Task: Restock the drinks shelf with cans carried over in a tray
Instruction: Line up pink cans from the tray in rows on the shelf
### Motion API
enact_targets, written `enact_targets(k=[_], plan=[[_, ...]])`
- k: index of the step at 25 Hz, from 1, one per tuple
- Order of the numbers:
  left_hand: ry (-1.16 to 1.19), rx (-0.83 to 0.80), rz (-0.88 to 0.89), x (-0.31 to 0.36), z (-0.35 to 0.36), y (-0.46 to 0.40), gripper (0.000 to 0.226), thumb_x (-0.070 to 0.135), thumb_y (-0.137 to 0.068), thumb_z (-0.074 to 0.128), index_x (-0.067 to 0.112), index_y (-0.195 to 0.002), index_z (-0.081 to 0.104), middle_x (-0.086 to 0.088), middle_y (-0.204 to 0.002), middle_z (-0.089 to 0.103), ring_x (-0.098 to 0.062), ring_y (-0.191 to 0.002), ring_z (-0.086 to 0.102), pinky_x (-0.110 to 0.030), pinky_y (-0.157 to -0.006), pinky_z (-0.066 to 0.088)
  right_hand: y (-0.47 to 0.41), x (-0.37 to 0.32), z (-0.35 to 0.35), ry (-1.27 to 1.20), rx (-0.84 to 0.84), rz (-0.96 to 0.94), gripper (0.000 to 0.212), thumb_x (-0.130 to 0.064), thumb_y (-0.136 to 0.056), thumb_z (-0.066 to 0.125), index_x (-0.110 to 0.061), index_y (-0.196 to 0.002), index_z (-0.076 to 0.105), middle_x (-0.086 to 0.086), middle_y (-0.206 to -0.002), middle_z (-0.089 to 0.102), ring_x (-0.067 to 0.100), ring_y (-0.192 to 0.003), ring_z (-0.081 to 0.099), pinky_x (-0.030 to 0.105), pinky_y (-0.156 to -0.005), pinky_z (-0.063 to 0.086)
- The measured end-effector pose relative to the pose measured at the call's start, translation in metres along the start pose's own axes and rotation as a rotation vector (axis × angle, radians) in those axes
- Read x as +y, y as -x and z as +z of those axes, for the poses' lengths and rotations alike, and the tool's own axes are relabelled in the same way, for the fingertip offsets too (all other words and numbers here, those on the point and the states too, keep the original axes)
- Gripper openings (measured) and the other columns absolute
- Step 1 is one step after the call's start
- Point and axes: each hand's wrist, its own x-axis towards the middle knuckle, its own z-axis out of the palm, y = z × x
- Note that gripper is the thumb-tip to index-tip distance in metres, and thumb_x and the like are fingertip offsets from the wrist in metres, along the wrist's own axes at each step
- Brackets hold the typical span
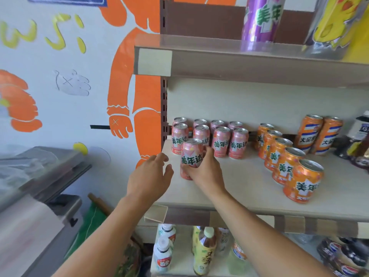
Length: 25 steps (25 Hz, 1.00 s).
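My right hand point(205, 172) grips a pink can point(191, 154) from its right side; the can stands at the left front of the drinks shelf point(239, 188). Behind it several pink cans point(220, 140) stand in two rows. My left hand point(149, 176) hovers just left of the held can, fingers spread and loosely bent, holding nothing. A diagonal line of orange cans point(283, 162) runs toward the shelf's front right. No tray is in view.
Two taller orange cans point(319, 134) and dark bottles point(359, 140) stand at the back right. An upper shelf point(239, 62) overhangs, carrying a purple bottle point(261, 21). Bottled drinks point(203, 250) fill the shelf below. A grey counter point(40, 176) lies to the left.
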Motion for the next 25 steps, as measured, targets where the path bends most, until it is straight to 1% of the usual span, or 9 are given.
enact_targets(k=[4, 8, 14, 19, 22, 25], plan=[[-0.01, 0.006, -0.036, -0.013, 0.006, -0.021, 0.031, 0.041, -0.097, 0.04, 0.029, -0.122, 0.052, 0.009, -0.117, 0.061, -0.017, -0.101, 0.06, -0.034, -0.074, 0.053, -0.028, 0.004, 0.027, 0.028, -0.037, -0.017, 0.071, -0.038, -0.072, 0.083, -0.016, -0.127, 0.043, 0.001, -0.129, 0.057, 0.023, -0.117, 0.056, 0.031, -0.088, 0.046], [-0.036, -0.005, -0.06, -0.022, 0.014, -0.037, 0.031, 0.042, -0.097, 0.04, 0.029, -0.124, 0.051, 0.009, -0.119, 0.06, -0.017, -0.101, 0.061, -0.035, -0.075, 0.053, -0.051, 0.007, 0.047, 0.012, -0.018, -0.028, 0.072, -0.032, -0.07, 0.085, -0.015, -0.125, 0.042, 0.003, -0.13, 0.056, 0.025, -0.118, 0.054, 0.029, -0.084, 0.042], [-0.047, -0.021, -0.071, -0.024, 0.025, -0.05, 0.032, 0.043, -0.097, 0.04, 0.03, -0.124, 0.051, 0.01, -0.119, 0.06, -0.019, -0.101, 0.061, -0.035, -0.076, 0.053, -0.068, 0.014, 0.065, 0.027, -0.009, 0.004, 0.071, -0.035, -0.068, 0.086, -0.015, -0.117, 0.039, 0.005, -0.12, 0.058, 0.029, -0.109, 0.058, 0.032, -0.079, 0.047], [-0.055, -0.033, -0.058, -0.025, 0.029, -0.056, 0.032, 0.043, -0.097, 0.04, 0.029, -0.123, 0.052, 0.008, -0.118, 0.06, -0.02, -0.101, 0.06, -0.036, -0.075, 0.053, -0.071, 0.015, 0.069, 0.029, 0.001, -0.021, 0.072, -0.031, -0.068, 0.087, -0.012, -0.12, 0.041, 0.006, -0.121, 0.057, 0.028, -0.11, 0.057, 0.036, -0.083, 0.049], [-0.055, -0.043, -0.056, -0.026, 0.032, -0.055, 0.032, 0.042, -0.097, 0.041, 0.029, -0.123, 0.052, 0.007, -0.119, 0.06, -0.02, -0.104, 0.059, -0.037, -0.076, 0.053, -0.073, 0.016, 0.072, 0.031, -0.009, -0.016, 0.068, -0.03, -0.069, 0.085, -0.014, -0.117, 0.04, 0.005, -0.118, 0.057, 0.029, -0.105, 0.059, 0.037, -0.08, 0.049], [-0.042, -0.029, -0.037, -0.026, 0.036, -0.051, 0.03, 0.042, -0.097, 0.041, 0.03, -0.121, 0.053, 0.01, -0.116, 0.061, -0.018, -0.102, 0.06, -0.037, -0.075, 0.054, -0.07, 0.016, 0.073, 0.031, -0.014, 0.005, 0.066, -0.032, -0.071, 0.083, -0.016, -0.118, 0.038, 0.004, -0.118, 0.057, 0.029, -0.103, 0.06, 0.036, -0.078, 0.048]])
